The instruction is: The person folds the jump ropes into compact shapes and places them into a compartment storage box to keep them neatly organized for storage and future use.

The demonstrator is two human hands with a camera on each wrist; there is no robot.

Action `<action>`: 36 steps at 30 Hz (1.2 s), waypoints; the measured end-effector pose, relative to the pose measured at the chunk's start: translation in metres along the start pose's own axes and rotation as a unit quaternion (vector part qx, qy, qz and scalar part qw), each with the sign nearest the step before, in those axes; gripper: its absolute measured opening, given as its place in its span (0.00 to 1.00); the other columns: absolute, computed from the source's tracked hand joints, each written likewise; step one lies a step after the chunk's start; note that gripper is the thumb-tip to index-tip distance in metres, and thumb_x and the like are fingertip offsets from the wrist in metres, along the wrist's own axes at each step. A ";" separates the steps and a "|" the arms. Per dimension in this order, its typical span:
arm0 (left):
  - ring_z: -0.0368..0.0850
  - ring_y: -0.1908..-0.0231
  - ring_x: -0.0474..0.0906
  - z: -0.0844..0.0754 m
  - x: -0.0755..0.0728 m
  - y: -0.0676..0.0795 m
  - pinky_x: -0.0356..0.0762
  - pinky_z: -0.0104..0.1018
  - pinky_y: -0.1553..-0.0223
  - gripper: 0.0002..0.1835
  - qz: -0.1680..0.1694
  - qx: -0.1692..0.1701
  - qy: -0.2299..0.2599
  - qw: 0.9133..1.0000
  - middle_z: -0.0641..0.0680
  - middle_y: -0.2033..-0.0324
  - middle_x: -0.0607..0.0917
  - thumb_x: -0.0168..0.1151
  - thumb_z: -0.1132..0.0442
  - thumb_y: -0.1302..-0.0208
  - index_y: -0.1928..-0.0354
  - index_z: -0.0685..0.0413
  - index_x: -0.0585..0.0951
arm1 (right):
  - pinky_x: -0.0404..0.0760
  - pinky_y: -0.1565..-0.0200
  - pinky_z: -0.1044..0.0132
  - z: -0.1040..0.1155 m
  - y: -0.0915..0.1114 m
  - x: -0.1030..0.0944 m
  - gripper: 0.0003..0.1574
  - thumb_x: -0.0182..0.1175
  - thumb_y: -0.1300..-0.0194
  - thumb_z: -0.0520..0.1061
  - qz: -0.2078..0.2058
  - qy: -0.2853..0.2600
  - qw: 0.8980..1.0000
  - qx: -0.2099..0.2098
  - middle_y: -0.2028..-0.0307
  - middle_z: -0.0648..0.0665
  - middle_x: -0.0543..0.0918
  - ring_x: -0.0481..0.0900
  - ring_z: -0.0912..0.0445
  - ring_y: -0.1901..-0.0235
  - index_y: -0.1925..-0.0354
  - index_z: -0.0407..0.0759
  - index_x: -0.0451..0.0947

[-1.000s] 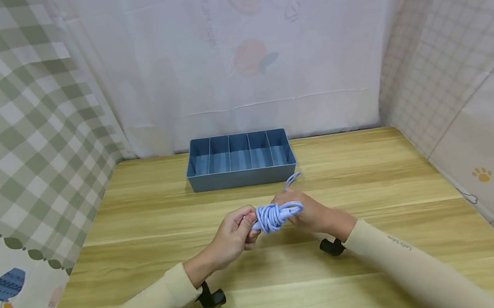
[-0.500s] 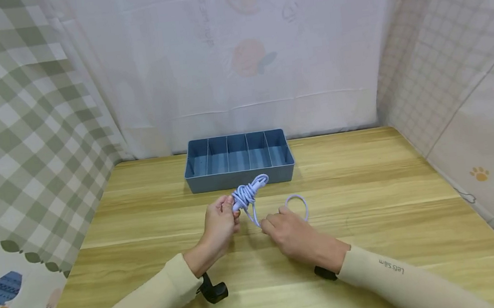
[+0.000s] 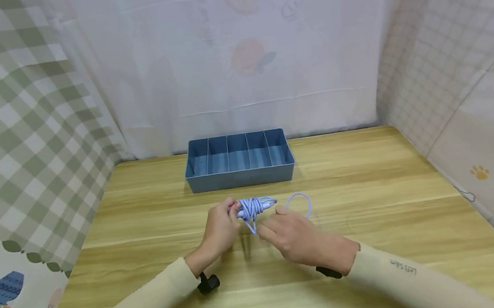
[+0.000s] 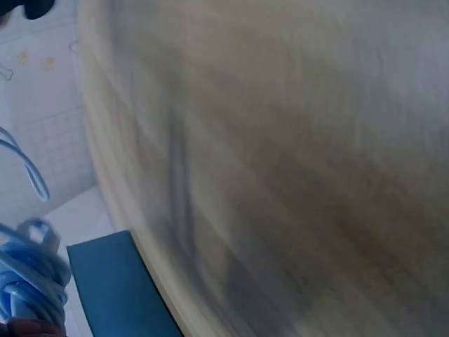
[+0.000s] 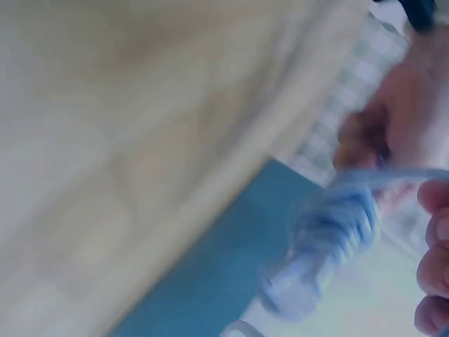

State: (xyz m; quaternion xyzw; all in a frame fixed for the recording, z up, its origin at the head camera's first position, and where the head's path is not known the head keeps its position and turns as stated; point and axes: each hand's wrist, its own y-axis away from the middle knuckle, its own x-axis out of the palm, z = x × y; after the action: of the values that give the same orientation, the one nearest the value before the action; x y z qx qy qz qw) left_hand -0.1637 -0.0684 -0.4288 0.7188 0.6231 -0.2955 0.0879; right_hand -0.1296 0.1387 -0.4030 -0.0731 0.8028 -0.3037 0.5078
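A pale blue-violet cord [image 3: 250, 208] is wound in a tight bundle around its own folded length. In the head view my left hand [image 3: 220, 229] pinches the bundle's left end between thumb and fingers. My right hand [image 3: 289, 236], fingers curled, grips the cord's free length just to the right. A slack strand dips from the windings toward that hand, and a loose loop arches up behind its knuckles. Blurred in the right wrist view, the wound cord [image 5: 326, 228] has a strand running to the right hand's fingers [image 5: 436, 263]. Only the bundle's edge shows in the left wrist view.
A blue-grey tray [image 3: 240, 178] with several compartments stands at the back of the wooden table [image 3: 367, 181], beyond the hands. Patterned cloths hang on the left, back and right. Black wrist cameras [image 3: 208, 282] hang under both sleeves.
The right hand has come round from behind the bundle to its near right side, drawing the strand with it. The bundle swung up and leftward, then settled nearly level.
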 end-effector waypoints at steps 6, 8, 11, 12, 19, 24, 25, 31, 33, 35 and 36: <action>0.36 0.81 0.66 -0.005 -0.002 0.006 0.67 0.29 0.79 0.11 0.081 0.035 -0.047 0.995 0.51 0.78 0.77 0.55 0.71 0.24 0.69 0.57 0.77 | 0.61 0.71 0.65 -0.019 -0.007 -0.013 0.10 0.65 0.35 0.42 -0.013 -0.049 0.999 0.004 0.76 0.51 0.73 0.72 0.58 0.76 0.66 0.41 0.72; 0.35 0.80 0.66 -0.007 -0.001 0.009 0.68 0.28 0.77 0.12 0.120 0.047 -0.050 0.990 0.49 0.79 0.76 0.55 0.70 0.23 0.69 0.55 0.76 | 0.59 0.70 0.65 -0.025 -0.005 -0.015 0.10 0.63 0.30 0.43 -0.008 -0.077 0.997 0.011 0.76 0.51 0.74 0.71 0.59 0.76 0.66 0.41 0.72; 0.33 0.79 0.64 -0.009 0.000 0.013 0.67 0.28 0.74 0.12 0.178 0.088 -0.037 0.979 0.45 0.79 0.71 0.54 0.68 0.23 0.69 0.52 0.75 | 0.58 0.69 0.66 -0.037 0.000 -0.015 0.13 0.56 0.22 0.48 -0.007 -0.130 0.991 0.030 0.74 0.52 0.77 0.72 0.61 0.74 0.63 0.42 0.74; 0.33 0.78 0.63 -0.009 0.000 0.014 0.66 0.27 0.73 0.12 0.197 0.103 -0.026 0.975 0.44 0.79 0.70 0.54 0.68 0.22 0.69 0.52 0.75 | 0.58 0.68 0.66 -0.041 0.002 -0.015 0.14 0.54 0.21 0.49 -0.008 -0.153 0.987 0.035 0.72 0.53 0.78 0.73 0.62 0.73 0.62 0.42 0.76; 0.30 0.77 0.63 -0.012 -0.004 0.016 0.64 0.25 0.74 0.13 0.250 0.182 0.085 0.947 0.42 0.78 0.68 0.52 0.68 0.22 0.70 0.53 0.75 | 0.65 0.64 0.67 -0.064 0.014 -0.008 0.18 0.54 0.24 0.53 -0.007 -0.294 0.953 0.072 0.69 0.54 0.84 0.77 0.64 0.70 0.61 0.43 0.84; 0.31 0.78 0.64 -0.013 -0.007 0.016 0.65 0.26 0.77 0.13 0.264 0.181 0.161 0.934 0.44 0.79 0.69 0.47 0.69 0.19 0.67 0.55 0.75 | 0.68 0.64 0.65 -0.069 0.018 -0.001 0.19 0.54 0.24 0.53 -0.024 -0.328 0.940 0.091 0.70 0.52 0.84 0.74 0.64 0.71 0.61 0.43 0.85; 0.31 0.79 0.65 -0.014 -0.007 0.017 0.65 0.26 0.78 0.13 0.266 0.176 0.176 0.931 0.44 0.79 0.69 0.46 0.69 0.19 0.66 0.56 0.75 | 0.68 0.63 0.65 -0.070 0.018 0.001 0.19 0.54 0.23 0.52 -0.033 -0.330 0.939 0.091 0.71 0.51 0.83 0.74 0.64 0.72 0.61 0.43 0.85; 0.35 0.78 0.64 -0.020 -0.012 0.018 0.64 0.28 0.78 0.11 0.265 0.133 0.248 0.922 0.51 0.76 0.70 0.43 0.68 0.18 0.61 0.61 0.73 | 0.68 0.67 0.67 -0.073 0.024 0.013 0.16 0.53 0.22 0.48 -0.074 -0.347 0.929 0.101 0.68 0.50 0.84 0.76 0.60 0.71 0.60 0.41 0.84; 0.36 0.78 0.63 -0.022 -0.013 0.017 0.62 0.28 0.78 0.11 0.255 0.109 0.275 0.921 0.52 0.75 0.69 0.41 0.68 0.17 0.59 0.63 0.73 | 0.70 0.66 0.66 -0.073 0.027 0.017 0.12 0.55 0.21 0.43 -0.079 -0.350 0.926 0.113 0.67 0.50 0.85 0.77 0.59 0.70 0.59 0.41 0.84; 0.38 0.77 0.63 -0.024 -0.014 0.016 0.62 0.28 0.77 0.12 0.233 0.083 0.295 0.923 0.53 0.75 0.68 0.40 0.67 0.16 0.59 0.65 0.72 | 0.73 0.66 0.66 -0.070 0.030 0.022 0.08 0.57 0.25 0.33 -0.084 -0.350 0.924 0.132 0.67 0.49 0.86 0.79 0.57 0.69 0.59 0.41 0.83; 0.39 0.77 0.62 -0.025 -0.014 0.015 0.62 0.28 0.77 0.13 0.219 0.069 0.304 0.925 0.54 0.74 0.68 0.40 0.66 0.16 0.58 0.66 0.72 | 0.74 0.66 0.66 -0.068 0.031 0.024 0.09 0.58 0.29 0.29 -0.082 -0.346 0.924 0.142 0.68 0.48 0.85 0.78 0.57 0.70 0.61 0.40 0.82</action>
State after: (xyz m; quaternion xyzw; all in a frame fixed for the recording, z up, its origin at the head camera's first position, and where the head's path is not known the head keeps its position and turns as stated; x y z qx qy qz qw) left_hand -0.1425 -0.0711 -0.4043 0.8968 0.4253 -0.0786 -0.0931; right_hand -0.1938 0.1817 -0.4184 -0.1661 0.5170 -0.4106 0.7324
